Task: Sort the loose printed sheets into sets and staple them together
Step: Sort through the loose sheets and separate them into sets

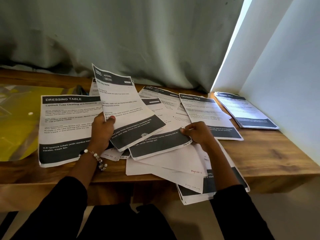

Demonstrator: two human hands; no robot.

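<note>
Your left hand (102, 125) holds the "KITCHEN" sheet (121, 104) by its left edge, thumb on the face and fingers curled behind, so the page stands tilted up off the table (270, 156) with its long axis running away from you. Your right hand (197, 132) pinches the lower right corner of the dark-footed sheet (155, 144) lying just right of the KITCHEN sheet, on top of the loose heap (173, 168) that spills over the table's near edge. That heap lies directly under and between your hands, and the right hand is the nearer one to it. Left of the KITCHEN sheet a "DRESSING TABLE" pile (67, 125) lies flat; right of it lies another (207, 115), and well beyond that a stack (245, 110) by the wall. No stapler is identifiable, so judge this as sorting, stapling not yet begun.
</note>
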